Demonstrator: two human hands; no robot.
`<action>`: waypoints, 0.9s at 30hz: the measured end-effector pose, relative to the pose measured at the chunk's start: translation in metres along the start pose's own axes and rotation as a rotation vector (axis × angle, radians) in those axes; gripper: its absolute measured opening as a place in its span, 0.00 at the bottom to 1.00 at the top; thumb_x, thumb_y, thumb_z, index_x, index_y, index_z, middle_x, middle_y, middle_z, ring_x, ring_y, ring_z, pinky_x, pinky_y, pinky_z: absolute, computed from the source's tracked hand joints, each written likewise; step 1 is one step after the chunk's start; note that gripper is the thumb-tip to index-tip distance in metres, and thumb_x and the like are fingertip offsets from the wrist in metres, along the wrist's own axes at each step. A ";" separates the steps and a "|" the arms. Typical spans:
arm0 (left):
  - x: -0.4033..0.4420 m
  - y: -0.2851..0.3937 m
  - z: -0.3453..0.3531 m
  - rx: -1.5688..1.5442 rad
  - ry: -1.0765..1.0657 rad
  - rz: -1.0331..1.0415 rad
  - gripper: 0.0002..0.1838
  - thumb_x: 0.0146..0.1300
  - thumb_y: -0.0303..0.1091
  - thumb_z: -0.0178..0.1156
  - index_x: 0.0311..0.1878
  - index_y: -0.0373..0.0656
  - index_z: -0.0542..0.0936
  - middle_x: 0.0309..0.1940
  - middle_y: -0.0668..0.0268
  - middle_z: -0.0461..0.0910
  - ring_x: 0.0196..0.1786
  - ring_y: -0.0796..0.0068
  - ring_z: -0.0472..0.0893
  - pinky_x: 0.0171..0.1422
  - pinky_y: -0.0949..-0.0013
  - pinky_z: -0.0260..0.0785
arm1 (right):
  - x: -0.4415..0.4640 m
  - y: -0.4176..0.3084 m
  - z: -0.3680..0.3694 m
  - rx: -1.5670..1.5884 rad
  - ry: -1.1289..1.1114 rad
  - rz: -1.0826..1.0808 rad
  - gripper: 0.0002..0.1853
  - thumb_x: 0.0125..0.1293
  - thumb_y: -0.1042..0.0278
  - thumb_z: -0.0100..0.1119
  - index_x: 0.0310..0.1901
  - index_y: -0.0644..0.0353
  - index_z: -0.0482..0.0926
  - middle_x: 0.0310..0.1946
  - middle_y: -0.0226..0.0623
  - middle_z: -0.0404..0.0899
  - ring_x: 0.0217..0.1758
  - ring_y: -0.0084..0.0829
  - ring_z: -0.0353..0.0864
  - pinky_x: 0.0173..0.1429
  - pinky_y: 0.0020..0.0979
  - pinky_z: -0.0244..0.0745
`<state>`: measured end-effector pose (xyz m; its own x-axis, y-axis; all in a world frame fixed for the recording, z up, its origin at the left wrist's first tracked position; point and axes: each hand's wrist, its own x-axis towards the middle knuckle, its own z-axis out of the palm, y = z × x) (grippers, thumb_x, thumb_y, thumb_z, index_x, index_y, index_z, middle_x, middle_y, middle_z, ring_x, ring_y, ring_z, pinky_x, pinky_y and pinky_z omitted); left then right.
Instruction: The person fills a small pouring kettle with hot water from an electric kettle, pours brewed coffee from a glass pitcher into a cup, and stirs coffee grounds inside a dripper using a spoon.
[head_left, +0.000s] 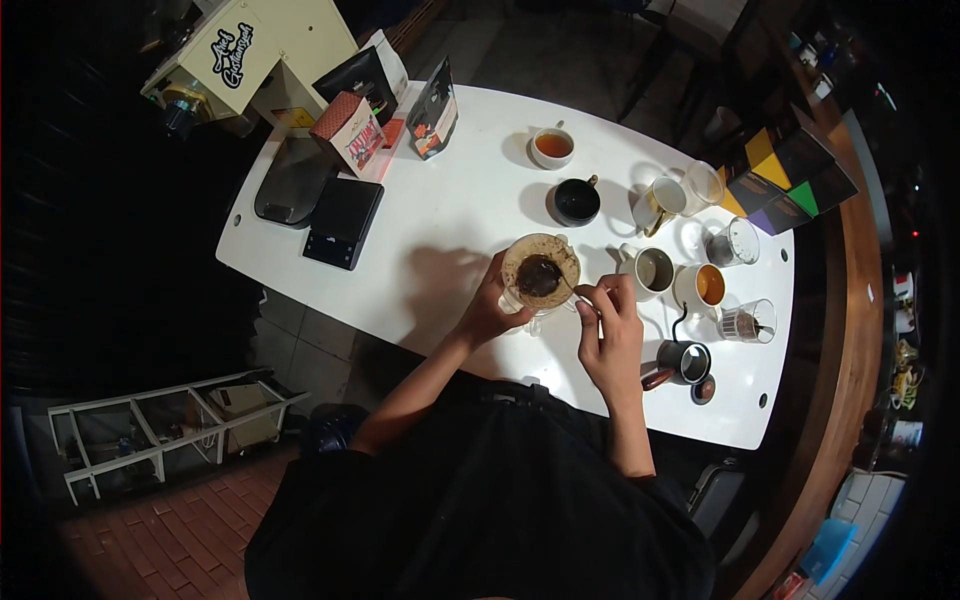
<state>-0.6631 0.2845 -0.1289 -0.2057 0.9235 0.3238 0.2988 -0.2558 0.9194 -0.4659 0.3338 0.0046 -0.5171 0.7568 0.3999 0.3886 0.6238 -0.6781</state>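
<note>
A coffee dripper (518, 299) lined with a stained paper filter (527, 250) is in the middle of the head view, near the table's front edge. Dark wet coffee grounds (539, 276) lie at the bottom of the filter. My left hand (490, 308) grips the dripper from its left side, fingers and thumb wrapped round it. Pinched in my right hand (612, 328) is a thin spoon (567, 284), its far end reaching over the filter's right rim. What supports the dripper is mostly hidden beneath it.
Right of my hands stand several cups and glasses, a white mug (652, 270), and a gooseneck kettle (686, 362). Behind are a black cup (575, 203) and a cup of tea-coloured liquid (552, 148). A black scale (343, 222) and coffee bags (435, 110) sit left.
</note>
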 end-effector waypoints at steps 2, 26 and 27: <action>-0.001 -0.002 0.000 0.001 0.006 -0.005 0.45 0.55 0.30 0.74 0.75 0.37 0.63 0.67 0.56 0.74 0.70 0.63 0.75 0.75 0.59 0.68 | -0.002 0.001 0.002 -0.014 -0.017 0.039 0.05 0.69 0.76 0.62 0.45 0.61 0.81 0.43 0.42 0.75 0.32 0.42 0.81 0.36 0.41 0.75; -0.002 -0.005 -0.002 0.078 -0.015 0.037 0.44 0.56 0.29 0.75 0.74 0.37 0.63 0.66 0.56 0.74 0.69 0.63 0.75 0.74 0.59 0.69 | -0.002 -0.002 0.001 0.060 0.044 -0.013 0.06 0.66 0.78 0.64 0.44 0.61 0.82 0.43 0.41 0.74 0.30 0.38 0.78 0.33 0.38 0.73; -0.002 -0.004 -0.001 0.057 -0.008 0.034 0.44 0.56 0.29 0.75 0.74 0.37 0.63 0.66 0.56 0.74 0.69 0.63 0.75 0.74 0.59 0.69 | -0.002 -0.002 0.002 0.042 0.067 -0.015 0.06 0.66 0.78 0.64 0.44 0.61 0.82 0.43 0.41 0.74 0.30 0.39 0.78 0.33 0.38 0.73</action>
<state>-0.6649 0.2836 -0.1328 -0.1871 0.9170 0.3523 0.3577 -0.2704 0.8938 -0.4671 0.3312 0.0042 -0.4700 0.7595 0.4497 0.3483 0.6278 -0.6962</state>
